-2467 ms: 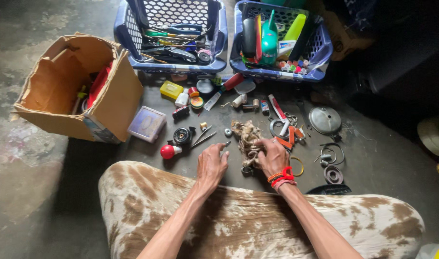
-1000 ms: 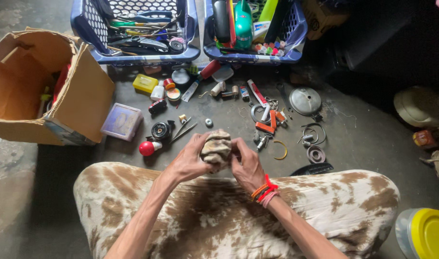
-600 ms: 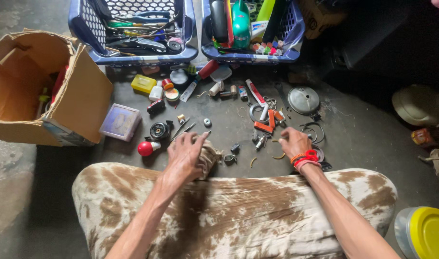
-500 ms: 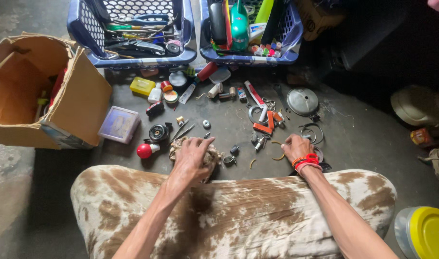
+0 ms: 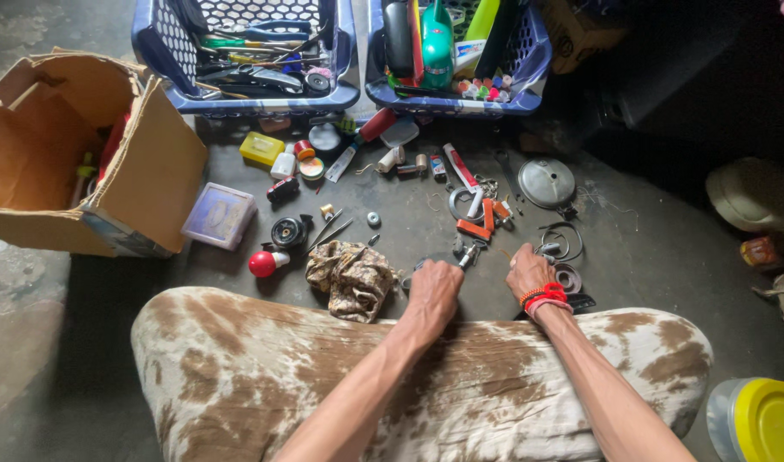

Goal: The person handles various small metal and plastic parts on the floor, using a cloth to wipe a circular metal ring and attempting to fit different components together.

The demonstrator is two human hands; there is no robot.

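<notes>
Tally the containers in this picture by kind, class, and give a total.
Blue plastic baskets: 2 (left basket, right basket)
Cardboard box: 1
Clear flat case: 1
Yellow-lidded tub: 1
Total: 5

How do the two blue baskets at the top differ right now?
The left basket holds long tools lying flat, with much of its mesh back wall bare; the right basket is packed with upright items, including a green bottle. The left basket sits nearer the cardboard box, the right nearer the round metal lid. Both are blue perforated plastic.
</notes>
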